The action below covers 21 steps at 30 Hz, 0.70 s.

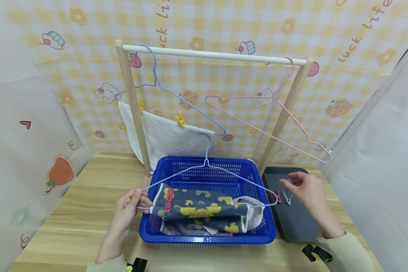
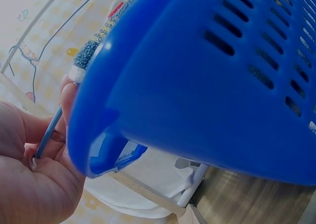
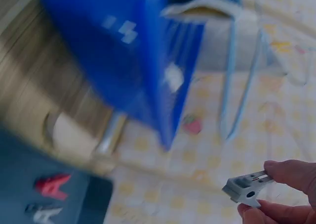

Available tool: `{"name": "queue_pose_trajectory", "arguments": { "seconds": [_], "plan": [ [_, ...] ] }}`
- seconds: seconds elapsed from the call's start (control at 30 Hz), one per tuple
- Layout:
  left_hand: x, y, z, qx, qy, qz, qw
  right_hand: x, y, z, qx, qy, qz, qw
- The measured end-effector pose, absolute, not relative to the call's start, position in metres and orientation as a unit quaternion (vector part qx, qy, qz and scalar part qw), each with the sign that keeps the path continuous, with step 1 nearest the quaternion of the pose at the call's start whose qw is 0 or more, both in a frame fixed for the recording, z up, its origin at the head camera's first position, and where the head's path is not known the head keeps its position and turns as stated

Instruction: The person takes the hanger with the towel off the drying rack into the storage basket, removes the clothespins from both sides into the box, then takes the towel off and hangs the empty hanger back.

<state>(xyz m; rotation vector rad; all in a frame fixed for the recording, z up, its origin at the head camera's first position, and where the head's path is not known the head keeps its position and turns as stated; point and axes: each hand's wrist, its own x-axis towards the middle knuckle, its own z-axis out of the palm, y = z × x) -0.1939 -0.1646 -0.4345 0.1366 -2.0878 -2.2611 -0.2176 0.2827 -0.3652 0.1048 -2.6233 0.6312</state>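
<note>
My left hand (image 1: 127, 209) grips the left corner of a light blue wire hanger (image 1: 206, 162) above the blue basket's left rim. Folded over its bottom bar is a dark blue-grey towel (image 1: 197, 206) with a yellow pattern and white edging. A red clothespin (image 1: 169, 200) clips the towel near its left end. My right hand (image 1: 304, 189), above the dark tray, pinches a grey clothespin (image 3: 244, 188) between thumb and fingers. The hanger's hook stands up free over the blue basket (image 1: 207, 239). In the left wrist view, the basket wall hides most of the towel.
A wooden rack with a white rail (image 1: 207, 55) stands behind. From it hang a blue hanger (image 1: 190, 104) with a white cloth (image 1: 170, 132) on yellow clothespins, and a bare pink hanger (image 1: 244, 119). The dark tray (image 1: 292, 230) holds red and grey clothespins. More fabric lies in the basket.
</note>
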Motion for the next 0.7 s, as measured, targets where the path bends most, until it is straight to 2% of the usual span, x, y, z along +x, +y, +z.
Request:
{"name": "queue_pose_trajectory", "arguments": {
  "seconds": [0.13,0.53,0.7],
  "plan": [
    [-0.194,-0.165,-0.434,0.041,-0.676,-0.735,0.034,-0.231,0.302,-0.377,0.022,-0.960,0.210,0.184],
    [-0.193,-0.163,-0.433,0.045,-0.681,-0.730,0.033,-0.271,0.351,-0.426,-0.040,-0.986,0.164,0.001],
    [-0.193,-0.162,-0.432,0.053,-0.685,-0.726,0.032,-0.280,0.369,-0.443,-0.041,-0.979,0.197,-0.033]
  ]
}}
